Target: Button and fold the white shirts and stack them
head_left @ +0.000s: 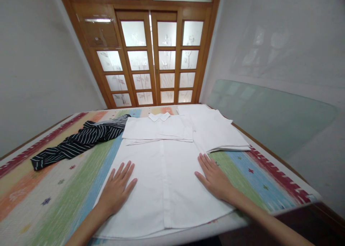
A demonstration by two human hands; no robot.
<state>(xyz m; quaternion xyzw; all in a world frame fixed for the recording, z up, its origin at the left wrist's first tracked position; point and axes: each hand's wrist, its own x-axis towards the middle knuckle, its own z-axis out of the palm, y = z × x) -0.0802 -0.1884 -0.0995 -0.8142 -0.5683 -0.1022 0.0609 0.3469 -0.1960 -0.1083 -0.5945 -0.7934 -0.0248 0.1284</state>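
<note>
A white collared shirt (145,188) lies spread on the striped cloth, its button placket running down the middle. The sleeves are folded across the upper part, just below the collar (159,116). My left hand (118,186) rests flat on the left side of the shirt, fingers spread. On the right side, near the edge, my right hand (214,177) lies flat too, its fingers pointing toward the collar. Neither hand grips the fabric.
Folded white cloth (215,129) sits at the back right, beside the shirt. A crumpled black garment with white stripes (86,136) lies at the left. Colourful striped cloth (72,188) covers the surface. Walls flank both sides; wooden glazed doors (151,55) stand behind.
</note>
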